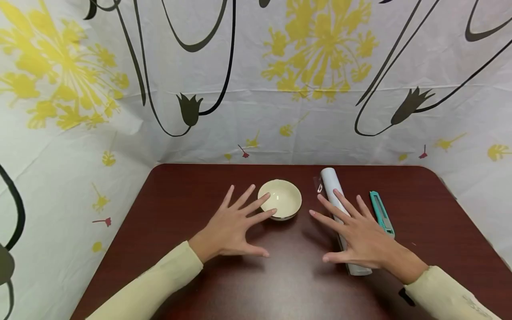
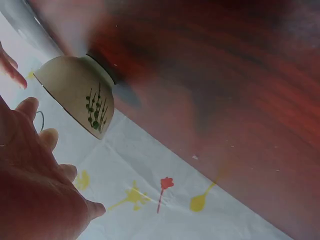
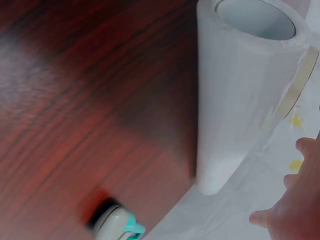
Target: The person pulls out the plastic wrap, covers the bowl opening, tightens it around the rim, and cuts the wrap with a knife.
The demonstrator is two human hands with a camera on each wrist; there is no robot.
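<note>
Both hands are spread above the table, holding nothing. My left hand (image 1: 232,226) has its fingers splayed, and two fingertips overlap the near left side of a cream bowl (image 1: 286,200) in the head view. From the left wrist, the upright bowl (image 2: 75,90) shows a green plant design on its outside. My right hand (image 1: 362,235), fingers also apart, is over a long white roll (image 1: 332,182) that lies lengthwise. The right wrist view shows the hollow core of this glossy, film-like roll (image 3: 245,100). To the right of that hand lies a teal box cutter (image 1: 382,213).
The dark red-brown wooden table (image 1: 192,186) has rounded far corners. A white cloth (image 1: 248,120) with yellow flowers and dark stems hangs behind it and along the sides. A small clear plastic scrap (image 1: 318,186) lies by the roll's far end.
</note>
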